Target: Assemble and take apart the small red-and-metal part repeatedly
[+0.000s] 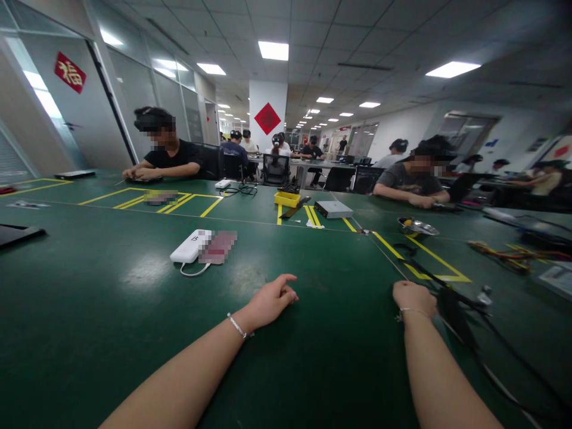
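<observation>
My left hand (271, 300) hovers over or rests on the green table (330, 357), thumb and index finger apart and nothing between them. Beyond it lie a white power bank (191, 245) marked 15 and a phone-shaped item (218, 246), blurred out, with a short white cable (195, 273) looping in front of them. Toward the right, my right hand (414, 298) is closed with its fingers curled under. Whatever it may hold is hidden. Black cables (460, 316) run just beside that hand.
A yellow tray (287, 198), a grey metal box (333, 209) and a metal bowl (417, 226) stand farther back among yellow tape lines. Coloured wires (504, 256) lie at right, a black flat object (18, 234) at left. Co-workers (167, 152) sit across the table.
</observation>
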`<action>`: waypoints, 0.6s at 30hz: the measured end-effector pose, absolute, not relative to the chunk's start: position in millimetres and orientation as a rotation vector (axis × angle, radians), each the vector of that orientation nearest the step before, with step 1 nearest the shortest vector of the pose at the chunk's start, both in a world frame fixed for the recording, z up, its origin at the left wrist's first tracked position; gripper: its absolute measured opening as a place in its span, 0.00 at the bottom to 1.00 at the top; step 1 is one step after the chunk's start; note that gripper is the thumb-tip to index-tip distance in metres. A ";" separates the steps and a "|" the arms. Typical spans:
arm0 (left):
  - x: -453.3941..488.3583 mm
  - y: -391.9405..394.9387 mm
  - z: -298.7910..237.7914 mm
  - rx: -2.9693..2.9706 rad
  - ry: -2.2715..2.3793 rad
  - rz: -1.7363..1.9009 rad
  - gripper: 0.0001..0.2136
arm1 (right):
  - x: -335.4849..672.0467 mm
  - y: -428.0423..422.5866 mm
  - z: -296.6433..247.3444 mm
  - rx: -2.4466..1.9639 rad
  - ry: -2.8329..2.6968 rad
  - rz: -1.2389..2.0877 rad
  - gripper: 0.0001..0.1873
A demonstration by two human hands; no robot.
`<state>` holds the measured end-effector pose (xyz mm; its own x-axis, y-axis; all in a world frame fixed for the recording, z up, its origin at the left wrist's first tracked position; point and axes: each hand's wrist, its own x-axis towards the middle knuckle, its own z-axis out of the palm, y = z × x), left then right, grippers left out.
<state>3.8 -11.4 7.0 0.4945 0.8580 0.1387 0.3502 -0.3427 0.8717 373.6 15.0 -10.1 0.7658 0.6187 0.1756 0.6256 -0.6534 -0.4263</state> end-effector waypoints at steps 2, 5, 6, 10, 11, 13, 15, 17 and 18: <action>4.7 -12.5 7.4 1.953 1.013 0.762 0.16 | 365.4 16.3 -6.8 -2.419 -1.020 -0.095 0.20; 5.9 -12.8 5.7 2.017 1.036 0.765 0.15 | 334.0 20.4 2.5 -2.195 -1.347 -0.263 0.21; 6.0 -12.6 4.8 2.045 1.046 0.770 0.15 | 318.1 21.2 5.9 -2.108 -1.476 -0.280 0.21; 4.3 -10.7 0.6 2.219 1.079 0.830 0.16 | 242.6 14.1 13.0 -1.787 -1.975 -0.097 0.22; 3.5 -9.9 -0.8 2.263 1.098 0.846 0.17 | 225.1 9.5 12.5 -1.718 -2.091 -0.031 0.22; 2.0 -7.9 -4.1 2.328 1.166 0.845 0.18 | 197.2 -1.2 9.4 -1.613 -2.264 0.107 0.23; 0.9 -5.9 -7.8 2.357 1.248 0.783 0.20 | 179.8 -11.4 5.4 -1.546 -2.384 0.234 0.25; 0.4 -4.3 -11.1 2.389 1.276 0.710 0.21 | 171.4 -18.5 2.1 -1.512 -2.474 0.331 0.27; 0.4 -3.7 -12.3 2.403 1.276 0.678 0.21 | 169.6 -20.6 1.0 -1.507 -2.506 0.361 0.28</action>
<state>0.4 -3.7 -12.3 0.4837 0.8383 0.2517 0.6781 -0.5407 0.4978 169.6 -20.6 1.0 -0.4627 0.8856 0.0411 0.8379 0.4520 -0.3060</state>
